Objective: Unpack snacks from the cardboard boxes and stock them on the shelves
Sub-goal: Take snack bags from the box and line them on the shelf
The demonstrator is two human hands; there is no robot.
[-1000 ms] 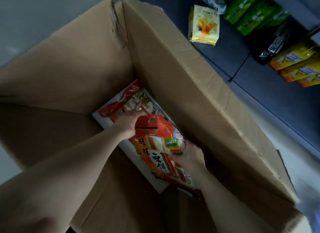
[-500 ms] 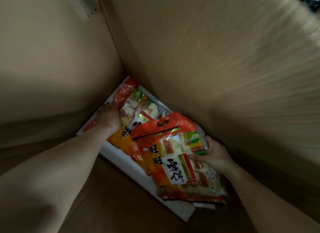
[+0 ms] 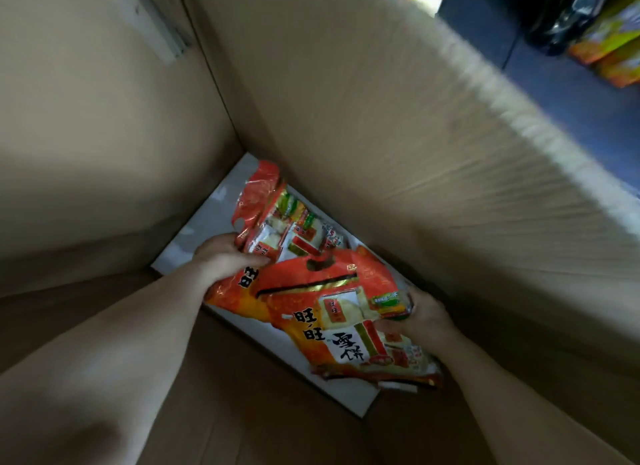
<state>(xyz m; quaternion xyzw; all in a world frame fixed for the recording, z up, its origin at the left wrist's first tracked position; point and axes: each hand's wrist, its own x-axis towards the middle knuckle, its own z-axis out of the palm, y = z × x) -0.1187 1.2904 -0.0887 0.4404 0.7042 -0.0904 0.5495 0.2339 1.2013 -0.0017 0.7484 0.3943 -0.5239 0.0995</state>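
Deep in the matte cardboard box (image 3: pixel 346 118), your left hand (image 3: pixel 221 257) grips one glossy, crinkled red bag (image 3: pixel 263 219) and your right hand (image 3: pixel 420 314) clutches the second bag (image 3: pixel 332 312). Both of the two flat pouches lie over a smooth white sheet (image 3: pixel 207 229) on the floor of the box.

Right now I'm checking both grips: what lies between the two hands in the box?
Head view: two overlapping snack bags. Left hand grips the far bag, right hand the near bag.

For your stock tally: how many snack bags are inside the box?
2: near bag in the right hand; far bag gripped by the left hand. More may lie hidden underneath.
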